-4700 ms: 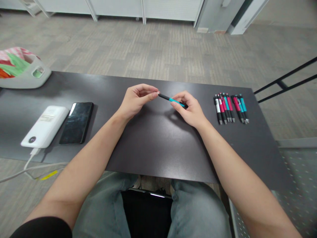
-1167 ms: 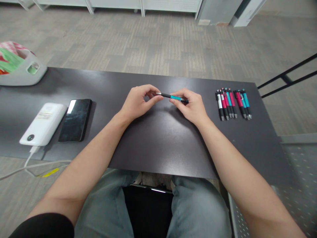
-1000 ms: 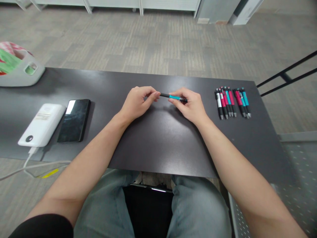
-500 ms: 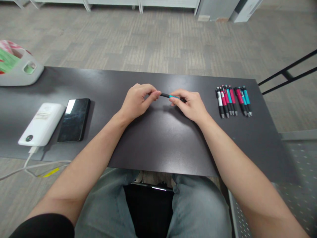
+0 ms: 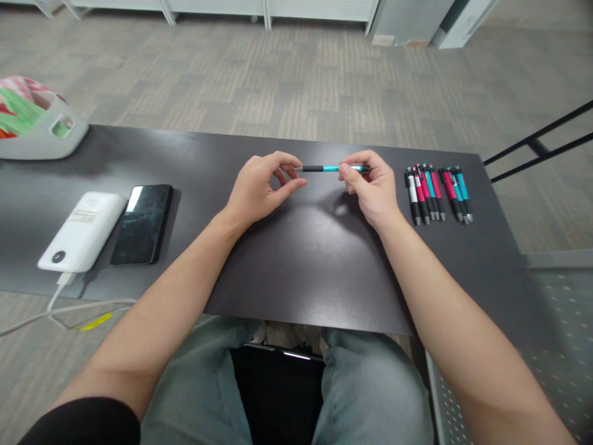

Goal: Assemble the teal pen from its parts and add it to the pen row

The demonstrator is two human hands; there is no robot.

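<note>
I see my right hand [image 5: 375, 188] pinching a slim teal-and-black retractable pen [image 5: 330, 168] by its rear half, thumb and fingers closed around the barrel. The pen lies level above the matte black tabletop [image 5: 296, 259], its silver tip pointing toward nine o'clock. My left hand [image 5: 262, 188] sits just beside that tip, its fingers curled and thumb close to the forefinger; it holds nothing that I can make out, and I cannot tell whether a fingertip touches the point. Both hands hover near the far middle of the table, at about twelve o'clock from where I sit.

At roughly two o'clock, near the right hand, a row of pink, teal and white retractable pens [image 5: 438, 193] lies side by side on the tabletop, tips toward me. Over at nine o'clock a black smartphone [image 5: 141, 224] lies flat, screen up, with a white rectangular power bank [image 5: 82, 232] just beside it on its left; a white cable [image 5: 60, 306] runs from the power bank off the near edge. At ten o'clock, in the far left corner, a grey plastic container with colourful contents [image 5: 39, 123] rests on the table.
</note>
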